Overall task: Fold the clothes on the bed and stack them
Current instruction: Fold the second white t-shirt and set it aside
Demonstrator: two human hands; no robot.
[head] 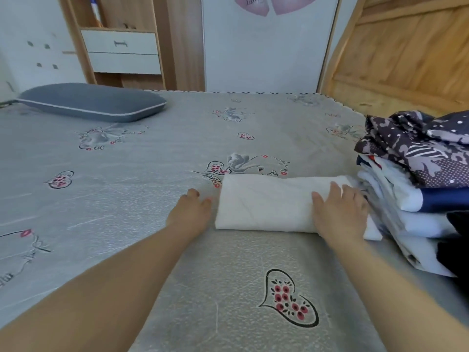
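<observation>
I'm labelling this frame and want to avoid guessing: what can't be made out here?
- Head view: the pile of clothes runs off the right edge; its extent is unknown.
- The right hand covers part of the folded white garment.
- The left hand fingertips at the garment's edge are blurred; contact unclear.
- The heart sticker lettering is cut off.

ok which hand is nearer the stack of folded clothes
Right. The right hand lies flat on the white folded garment, next to the stack; the left hand sits at the garment's far left edge.
</observation>
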